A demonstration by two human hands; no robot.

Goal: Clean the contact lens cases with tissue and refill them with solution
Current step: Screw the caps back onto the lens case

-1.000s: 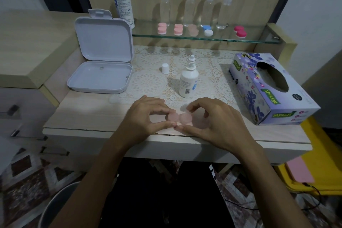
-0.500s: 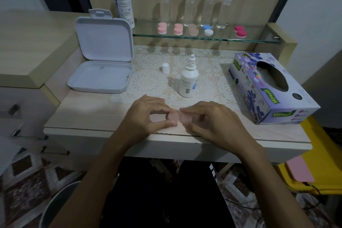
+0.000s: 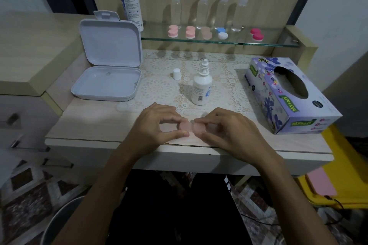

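A pale pink contact lens case (image 3: 191,127) sits near the table's front edge, held between both hands. My left hand (image 3: 159,123) pinches its left cap between thumb and forefinger. My right hand (image 3: 225,127) pinches its right cap with curled fingers. Behind them stands a small white solution bottle (image 3: 201,87) with its nozzle bare, and its white cap (image 3: 176,74) lies to the left on the lace mat. A purple tissue box (image 3: 286,93) lies at the right.
An open white plastic box (image 3: 107,73) sits at the left. A glass shelf (image 3: 278,42) at the back carries several lens cases, clear bottles and a tall white bottle (image 3: 130,0). A grey bin (image 3: 59,223) stands on the floor at lower left.
My right hand's fingers shifted round the case's right cap, first covering it, then pinching it again. My left hand kept its hold on the left cap.
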